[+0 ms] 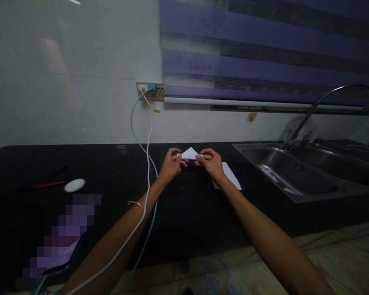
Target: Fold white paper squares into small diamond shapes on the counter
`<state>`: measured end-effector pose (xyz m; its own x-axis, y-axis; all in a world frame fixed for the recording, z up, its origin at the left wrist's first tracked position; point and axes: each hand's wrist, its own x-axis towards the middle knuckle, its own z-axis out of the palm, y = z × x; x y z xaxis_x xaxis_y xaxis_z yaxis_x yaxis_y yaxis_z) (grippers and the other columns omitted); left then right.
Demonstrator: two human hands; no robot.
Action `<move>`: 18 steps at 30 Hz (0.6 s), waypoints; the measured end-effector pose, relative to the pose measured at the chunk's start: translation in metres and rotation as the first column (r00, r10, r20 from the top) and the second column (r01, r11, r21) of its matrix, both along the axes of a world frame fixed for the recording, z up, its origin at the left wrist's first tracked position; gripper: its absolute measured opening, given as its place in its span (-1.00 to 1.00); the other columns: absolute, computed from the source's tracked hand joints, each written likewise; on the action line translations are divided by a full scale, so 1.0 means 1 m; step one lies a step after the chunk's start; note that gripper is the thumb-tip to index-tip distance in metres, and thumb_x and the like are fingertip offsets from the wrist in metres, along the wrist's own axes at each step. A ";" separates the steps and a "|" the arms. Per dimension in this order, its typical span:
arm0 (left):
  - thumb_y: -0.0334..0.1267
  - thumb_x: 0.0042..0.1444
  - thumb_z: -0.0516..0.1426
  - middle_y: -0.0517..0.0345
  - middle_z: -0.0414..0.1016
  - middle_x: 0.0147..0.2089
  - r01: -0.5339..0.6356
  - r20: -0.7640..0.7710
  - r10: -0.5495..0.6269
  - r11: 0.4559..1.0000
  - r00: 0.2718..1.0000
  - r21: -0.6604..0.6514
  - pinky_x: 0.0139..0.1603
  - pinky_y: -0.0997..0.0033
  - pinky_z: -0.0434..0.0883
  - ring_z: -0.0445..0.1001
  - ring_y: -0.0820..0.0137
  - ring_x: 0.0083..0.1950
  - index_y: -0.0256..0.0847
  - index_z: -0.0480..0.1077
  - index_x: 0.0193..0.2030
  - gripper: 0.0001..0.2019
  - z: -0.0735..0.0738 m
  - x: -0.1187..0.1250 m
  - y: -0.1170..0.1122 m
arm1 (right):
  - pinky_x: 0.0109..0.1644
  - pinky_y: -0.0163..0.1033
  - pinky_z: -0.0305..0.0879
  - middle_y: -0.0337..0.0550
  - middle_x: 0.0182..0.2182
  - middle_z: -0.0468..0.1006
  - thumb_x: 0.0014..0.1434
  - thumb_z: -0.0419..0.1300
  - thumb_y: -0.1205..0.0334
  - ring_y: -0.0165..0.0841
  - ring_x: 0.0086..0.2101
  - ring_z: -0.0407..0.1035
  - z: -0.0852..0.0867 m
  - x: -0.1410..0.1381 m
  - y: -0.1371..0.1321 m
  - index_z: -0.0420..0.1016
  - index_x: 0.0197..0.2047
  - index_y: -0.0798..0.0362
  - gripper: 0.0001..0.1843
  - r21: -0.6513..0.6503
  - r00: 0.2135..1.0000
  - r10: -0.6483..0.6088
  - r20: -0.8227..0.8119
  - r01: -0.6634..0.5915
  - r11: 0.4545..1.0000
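Both hands hold a small folded white paper (190, 154) above the black countertop, its peak pointing up and a flat strip along its lower edge. My left hand (172, 163) pinches the left end between thumb and fingers. At the right end, the thumb and fingers of my right hand (211, 162) are closed on the same paper. Beneath and beside my right wrist lie white paper sheets (231, 176), partly covered by the forearm.
A steel sink (295, 196) with a curved faucet (313, 108) is at right. White (148, 172) and teal (132, 119) cables run from the wall socket (160, 92) past my left arm. A white oval object (75, 185), a red pen-like stick (49, 184) and a pixelated device (64, 233) lie left.
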<state>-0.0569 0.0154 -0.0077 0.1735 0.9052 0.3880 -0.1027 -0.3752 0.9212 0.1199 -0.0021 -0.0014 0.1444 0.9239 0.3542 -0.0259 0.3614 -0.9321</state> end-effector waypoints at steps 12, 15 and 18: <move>-0.05 0.17 0.10 0.25 0.24 -0.73 0.138 -0.205 -0.140 0.990 0.969 -0.024 -0.62 0.56 0.16 0.19 0.57 -0.68 -0.24 0.32 -0.61 -0.60 0.009 0.006 -0.016 | -0.31 -0.23 0.50 -0.17 -0.51 0.59 -0.19 0.43 0.02 -0.32 -0.48 0.52 0.003 -0.016 -0.010 0.42 -0.32 0.07 -0.57 -0.066 0.990 0.127 -0.069 -0.131 0.989; -0.04 0.16 0.10 0.24 0.25 -0.73 0.125 -0.237 -0.115 0.992 0.965 0.025 -0.60 0.55 0.19 0.22 0.55 -0.67 -0.24 0.31 -0.65 -0.57 0.009 0.001 -0.014 | -0.29 -0.23 0.50 -0.18 -0.52 0.59 -0.20 0.43 0.02 -0.33 -0.47 0.52 0.003 -0.017 -0.012 0.41 -0.33 0.07 -0.57 -0.075 0.985 0.150 -0.089 -0.157 0.985; 0.04 0.15 0.08 0.22 0.28 -0.73 0.118 -0.238 -0.114 0.993 0.965 0.000 -0.63 0.55 0.16 0.23 0.55 -0.69 -0.25 0.32 -0.64 -0.53 0.008 -0.003 -0.011 | -0.26 -0.22 0.50 -0.18 -0.51 0.59 -0.18 0.42 0.03 -0.33 -0.46 0.53 0.003 -0.016 -0.011 0.41 -0.32 0.06 -0.58 -0.076 0.980 0.174 -0.093 -0.182 0.980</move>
<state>-0.0603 0.0048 -0.0001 0.3653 0.8681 0.3360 0.0741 -0.3869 0.9191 0.1038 -0.0129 0.0017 0.0015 0.9635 0.2678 -0.1640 0.2644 -0.9504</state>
